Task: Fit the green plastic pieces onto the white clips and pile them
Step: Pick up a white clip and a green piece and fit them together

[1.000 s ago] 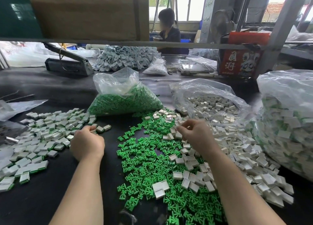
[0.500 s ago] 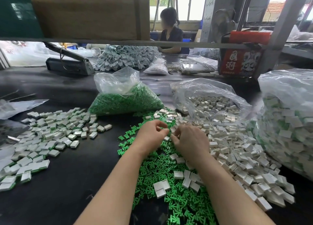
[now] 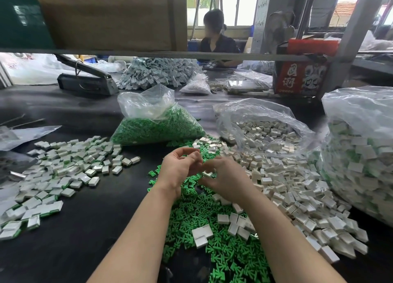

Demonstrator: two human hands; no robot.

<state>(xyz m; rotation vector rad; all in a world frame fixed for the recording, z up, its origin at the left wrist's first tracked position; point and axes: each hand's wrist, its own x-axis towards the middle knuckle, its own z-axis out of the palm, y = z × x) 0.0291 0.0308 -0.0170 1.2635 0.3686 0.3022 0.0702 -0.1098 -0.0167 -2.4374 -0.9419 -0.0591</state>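
Your right hand [image 3: 228, 181] pinches white clip [image 3: 208, 173] mid-frame; left hand [image 3: 180, 165] fingers curled, green piece unseen. Line up, push straight.

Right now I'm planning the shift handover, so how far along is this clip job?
Done: a pile of assembled clips lies to the left. In hand: the left hand and right hand meet over a white clip. Left: loose green pieces, loose white clips, and two bags still holding parts.

Bright window backlight; soft shadows; edges warped.
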